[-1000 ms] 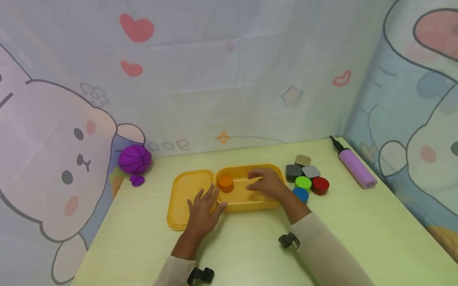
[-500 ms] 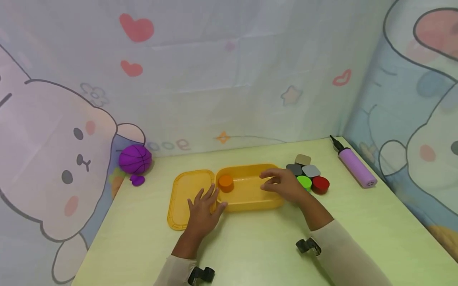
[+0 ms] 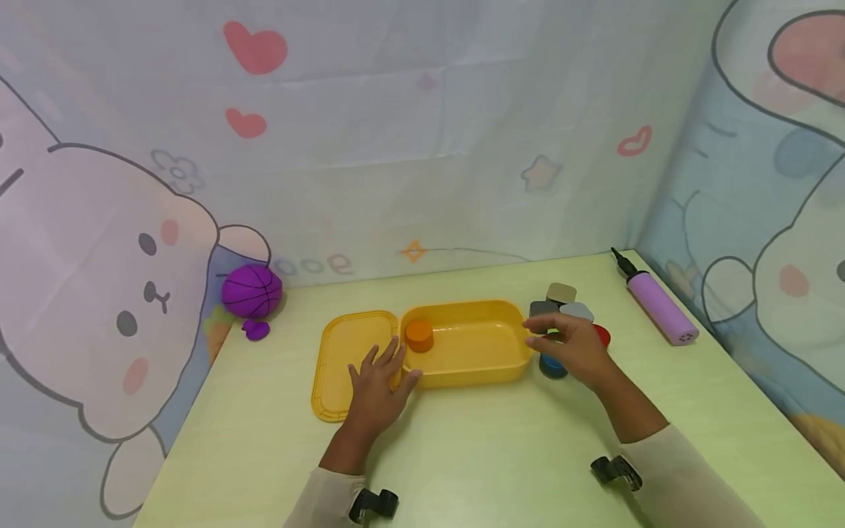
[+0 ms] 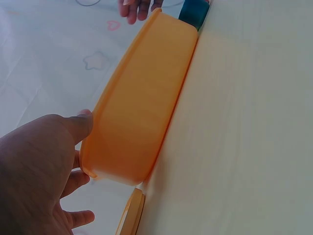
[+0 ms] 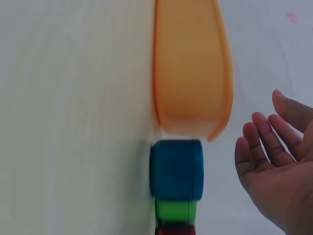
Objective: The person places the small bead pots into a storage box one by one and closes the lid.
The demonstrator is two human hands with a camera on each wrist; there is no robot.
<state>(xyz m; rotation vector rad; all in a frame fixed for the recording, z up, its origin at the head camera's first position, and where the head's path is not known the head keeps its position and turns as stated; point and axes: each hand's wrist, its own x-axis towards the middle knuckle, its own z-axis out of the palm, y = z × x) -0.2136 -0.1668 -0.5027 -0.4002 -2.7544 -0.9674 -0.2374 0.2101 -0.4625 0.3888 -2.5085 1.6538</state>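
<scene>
A yellow plastic box (image 3: 475,375) lies open, with a round orange block (image 3: 419,336) at the left end inside it. To its left lies the flat yellow lid (image 3: 335,367). My left hand (image 3: 378,389) has its fingers spread at the box's near left corner; in the left wrist view the thumb touches the rim. Just past the box's right end, my right hand (image 3: 573,352) hovers above a cluster of blocks with nothing in its fingers. Below that hand is a round blue block (image 3: 553,368). A green block (image 5: 176,210) behind it shows in the right wrist view.
A dark grey block (image 3: 543,309), a light grey block (image 3: 577,311), a tan block (image 3: 561,292) and a partly covered red block (image 3: 602,335) make up the cluster. A purple hand pump (image 3: 662,308) lies far right. A purple ball (image 3: 251,292) and small purple item (image 3: 256,330) sit back left.
My right hand has moved right, from over the box interior to above the blocks. My left hand stays at the box corner, and the orange block has not moved.
</scene>
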